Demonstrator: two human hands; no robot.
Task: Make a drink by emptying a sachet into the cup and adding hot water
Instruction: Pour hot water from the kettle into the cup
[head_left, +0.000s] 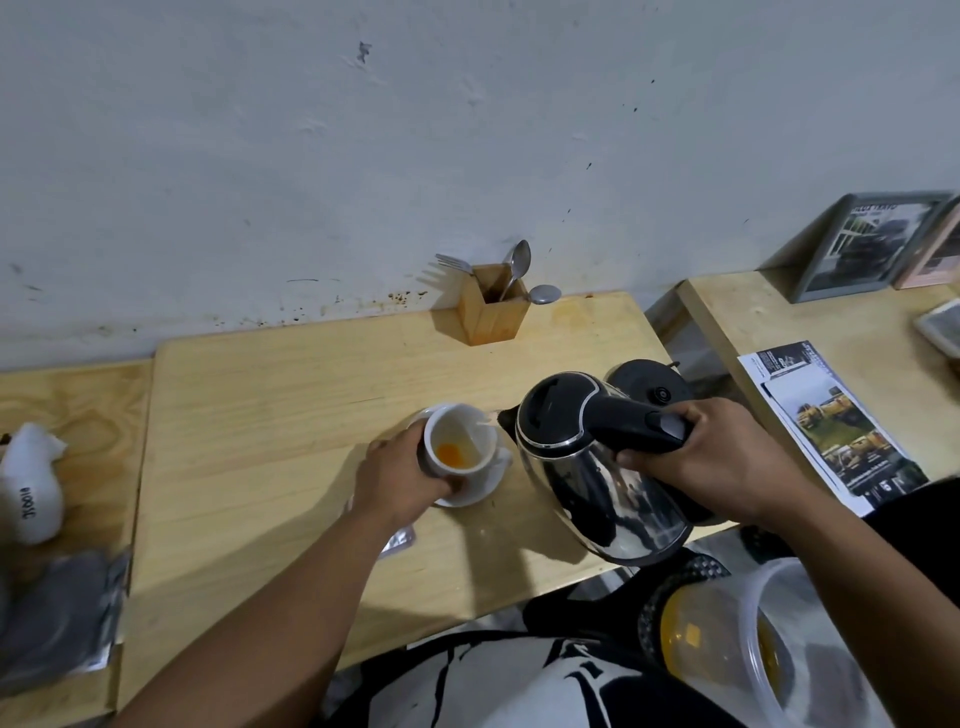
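Polished steel kettle with black lid and handle (597, 457), gripped by right hand (722, 467) near table's front edge, spout tilted toward white ceramic cup (460, 441) clasped by left hand (400, 478).

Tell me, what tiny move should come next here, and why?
Probably keep tipping the kettle gently. The right hand holds it tilted, spout at the rim of the cup, which the left hand steadies. Only a little orange liquid shows at the bottom, so the cup is far from full.
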